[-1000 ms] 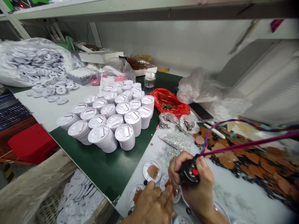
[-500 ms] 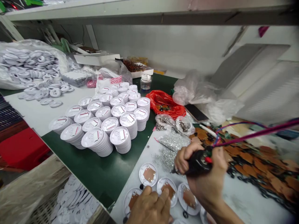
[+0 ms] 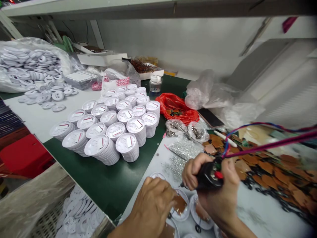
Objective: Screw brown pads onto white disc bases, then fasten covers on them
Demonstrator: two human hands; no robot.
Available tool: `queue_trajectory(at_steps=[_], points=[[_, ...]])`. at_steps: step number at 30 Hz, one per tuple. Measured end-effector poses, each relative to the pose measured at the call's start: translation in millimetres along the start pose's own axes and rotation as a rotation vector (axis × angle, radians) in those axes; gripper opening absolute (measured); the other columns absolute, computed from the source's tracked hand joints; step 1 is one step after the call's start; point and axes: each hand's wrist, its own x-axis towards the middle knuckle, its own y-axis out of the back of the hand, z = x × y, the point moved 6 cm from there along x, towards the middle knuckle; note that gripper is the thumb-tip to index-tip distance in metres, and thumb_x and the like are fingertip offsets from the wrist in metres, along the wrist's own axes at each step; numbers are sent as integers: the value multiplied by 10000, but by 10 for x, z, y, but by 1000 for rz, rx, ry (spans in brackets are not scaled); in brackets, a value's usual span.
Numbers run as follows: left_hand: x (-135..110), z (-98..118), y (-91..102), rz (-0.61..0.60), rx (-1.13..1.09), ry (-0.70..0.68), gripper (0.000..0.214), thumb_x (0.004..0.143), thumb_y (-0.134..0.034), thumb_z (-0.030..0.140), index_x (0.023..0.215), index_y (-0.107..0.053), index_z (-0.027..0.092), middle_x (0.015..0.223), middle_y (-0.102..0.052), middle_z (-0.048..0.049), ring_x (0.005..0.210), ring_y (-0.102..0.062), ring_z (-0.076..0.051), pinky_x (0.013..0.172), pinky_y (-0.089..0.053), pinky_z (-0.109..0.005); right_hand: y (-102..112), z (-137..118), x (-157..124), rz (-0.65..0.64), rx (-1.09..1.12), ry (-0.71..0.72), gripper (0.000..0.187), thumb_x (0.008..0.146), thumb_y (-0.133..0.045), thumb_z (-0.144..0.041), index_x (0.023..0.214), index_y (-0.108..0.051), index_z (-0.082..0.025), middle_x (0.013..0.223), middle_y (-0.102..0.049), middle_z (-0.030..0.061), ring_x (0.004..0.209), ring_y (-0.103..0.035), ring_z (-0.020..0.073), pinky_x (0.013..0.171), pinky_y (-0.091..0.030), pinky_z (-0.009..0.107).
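Observation:
My right hand (image 3: 213, 185) is wrapped round a black electric screwdriver (image 3: 209, 175) with a red switch. Its tip points left, above the work surface, and a cord runs from its back end. My left hand (image 3: 153, 205) is bent over several shallow white round cases, its fingers drawn together; whatever is between the fingertips is hidden. Just right of those fingers lies a white case (image 3: 185, 215) with a brown circuit board (image 3: 180, 205) in it. Another case (image 3: 175, 228) shows partly under the left hand, and one more (image 3: 158, 175) peeks out behind it.
Stacked white cases (image 3: 104, 145) stand on the green table top (image 3: 111, 185). Loose screws (image 3: 177, 165) lie beyond my hands, near a red bag (image 3: 177, 109) and a phone (image 3: 210, 118). Brown boards (image 3: 269, 180) are heaped at right. The cord (image 3: 267, 143) crosses above them.
My left hand has risen slightly and its fingers have gone from stretched over the cases to bent and drawn together. The screwdriver has shifted slightly left in my right hand.

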Motion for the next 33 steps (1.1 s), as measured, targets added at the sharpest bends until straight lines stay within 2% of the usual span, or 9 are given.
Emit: queue_trajectory(at_steps=[3, 7, 11, 15, 18, 24, 28, 31, 33], points=[[144, -83, 32, -62, -25, 68, 203, 1015, -644, 177, 1195, -671, 267, 998, -649, 5, 915, -592, -203, 836, -367, -359, -79, -150, -20, -28, 32, 16, 580, 908, -516, -688, 634, -685, -206, 456, -515, 7, 415, -471, 149, 441, -402, 289], [278, -143, -91, -92, -98, -5, 8, 984, -720, 245, 989, -725, 246, 883, -632, 31, 878, -583, -184, 841, -352, -338, -166, -306, -19, -38, 47, 22, 578, 904, -533, -670, 610, -698, -200, 434, -497, 9, 416, -467, 157, 436, -432, 298], [310, -183, -103, -51, -219, -17, 107, 943, -775, 223, 895, -682, 202, 858, -645, 48, 854, -595, -155, 867, -345, -318, -176, -415, -23, -8, 70, 41, 540, 888, -576, -628, 581, -677, -195, 417, -501, 13, 395, -462, 157, 424, -447, 300], [294, -161, -50, -21, -351, 15, 232, 838, -870, 141, 824, -645, 194, 846, -656, 87, 855, -617, -117, 898, -338, -291, -138, -448, -59, -2, 101, 38, 543, 917, -519, -610, 602, -678, -197, 421, -501, 7, 377, -462, 150, 429, -449, 305], [283, -127, -37, -16, -429, 63, 236, 816, -873, 91, 789, -664, 196, 841, -673, 94, 873, -633, -111, 897, -352, -276, -116, -453, -81, -12, 123, 29, 578, 919, -493, -649, 600, -672, -202, 419, -485, 3, 371, -454, 148, 412, -425, 298], [245, -78, -28, -49, -521, 106, 202, 875, -805, 61, 769, -722, 212, 848, -712, 96, 854, -661, -103, 914, -375, -282, -105, -484, -88, 2, 144, 2, 568, 907, -502, -643, 580, -661, -206, 405, -461, -6, 352, -425, 143, 380, -391, 290], [131, 4, 17, -42, -366, 19, 136, 937, -763, 135, 918, -750, 270, 969, -751, 92, 920, -666, -134, 940, -389, -323, -94, -472, -121, -38, 122, 9, 560, 912, -514, -645, 612, -684, -204, 419, -487, 3, 359, -438, 147, 382, -370, 286], [-31, 96, 25, 100, -81, -124, 114, 1039, -623, 231, 1091, -719, 264, 1011, -766, 39, 932, -658, -181, 946, -429, -382, -42, -383, -153, -62, 95, -7, 571, 895, -530, -685, 639, -702, -205, 438, -503, 8, 383, -447, 147, 400, -376, 284], [-161, 172, -43, 213, 97, -265, 119, 1046, -603, 277, 1053, -712, 233, 998, -781, 26, 960, -679, -192, 1058, -413, -419, -4, -293, -168, -68, 79, -20, 578, 888, -536, -702, 640, -703, -207, 446, -512, 10, 398, -455, 143, 417, -382, 276]])
